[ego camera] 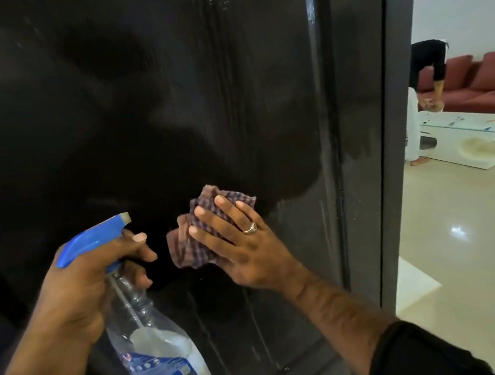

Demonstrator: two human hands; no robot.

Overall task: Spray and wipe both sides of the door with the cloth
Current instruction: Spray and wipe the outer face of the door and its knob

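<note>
While your left hand [75, 287] curls around the neck of the clear spray bottle [153, 346], forefinger by its blue trigger, your right hand [241, 249] lies flat with straight, spread fingers, pressing the bunched checked cloth [191, 246] against the dark glossy door [169, 103]. Wet streaks run down the door's panel around the cloth.

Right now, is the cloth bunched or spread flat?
Bunched: the checked cloth sits crumpled under the right hand, pressed against the door.
</note>
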